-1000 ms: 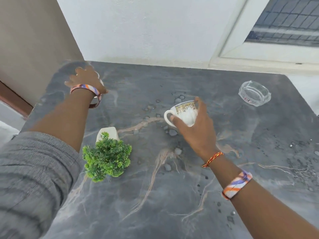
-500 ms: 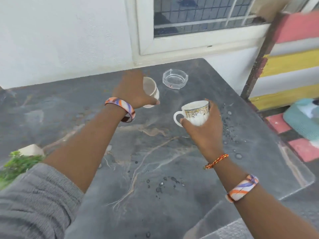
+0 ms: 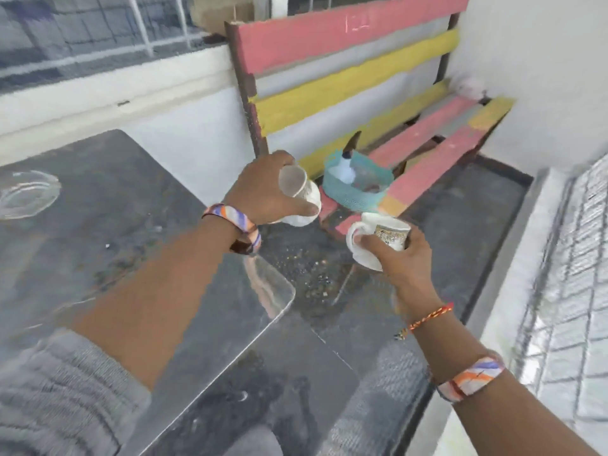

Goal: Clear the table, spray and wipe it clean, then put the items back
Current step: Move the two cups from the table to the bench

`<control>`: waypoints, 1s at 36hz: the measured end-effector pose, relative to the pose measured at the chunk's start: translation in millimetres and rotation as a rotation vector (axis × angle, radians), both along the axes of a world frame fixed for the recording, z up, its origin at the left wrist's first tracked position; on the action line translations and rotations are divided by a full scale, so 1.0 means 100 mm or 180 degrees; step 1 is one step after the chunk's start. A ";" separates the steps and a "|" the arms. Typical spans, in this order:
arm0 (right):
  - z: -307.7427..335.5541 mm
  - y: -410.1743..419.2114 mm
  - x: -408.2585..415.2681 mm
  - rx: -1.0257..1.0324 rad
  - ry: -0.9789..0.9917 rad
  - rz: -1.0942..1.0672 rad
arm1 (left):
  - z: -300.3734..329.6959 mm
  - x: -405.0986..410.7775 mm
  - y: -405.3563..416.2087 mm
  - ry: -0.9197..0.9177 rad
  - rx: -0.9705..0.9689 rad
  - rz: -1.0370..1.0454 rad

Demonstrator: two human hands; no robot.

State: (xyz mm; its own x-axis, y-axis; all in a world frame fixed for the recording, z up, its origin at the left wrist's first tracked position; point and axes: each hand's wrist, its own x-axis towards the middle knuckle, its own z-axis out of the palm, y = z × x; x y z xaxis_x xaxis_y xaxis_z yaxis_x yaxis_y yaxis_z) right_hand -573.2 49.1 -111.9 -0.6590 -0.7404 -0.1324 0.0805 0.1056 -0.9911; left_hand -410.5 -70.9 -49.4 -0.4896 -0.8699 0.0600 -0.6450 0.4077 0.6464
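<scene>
**Grey marble-patterned table half cleared, 2 cups held out toward a painted bench**

Grey marble-patterned table with a rounded near corner, filling the left and lower part of the view. Clear glass ashtray resting on its far left portion, blurred by motion. Grey knitted sleeve at the bottom left.

Left hand out past the table's right edge, fingers curled round a plain white ribbed cup, tilted so its open mouth faces toward the camera. Striped orange-and-purple wristband on that wrist.

Right hand lower and to the right, gripping a white handled teacup with a gold patterned band from beneath and behind, thumb beside the looped handle, which points left. Red-and-yellow thread bracelet on that wrist, a second striped wristband further up the forearm.

Both cups off the table, in the air over the dark speckled floor, near each other but apart.

Beyond them, a wooden slatted bench painted pink, yellow and grey against the white wall. Teal woven basket on the near end of its seat, with a white item and a dark pointed shape inside, too blurred to identify.
</scene>
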 end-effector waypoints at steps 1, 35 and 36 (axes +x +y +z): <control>-0.02 0.00 -0.14 -0.0008 -0.0030 -0.0060 | -0.01 -0.16 -0.04 -0.0023 -0.0012 -0.0081; -0.75 -3.36 -4.49 0.1219 0.1679 0.1510 | -0.63 -4.47 -3.25 0.0485 0.1218 0.0462; -0.82 -3.53 -4.60 0.1232 0.1863 0.1703 | -0.68 -4.55 -3.35 0.0414 0.1201 0.0520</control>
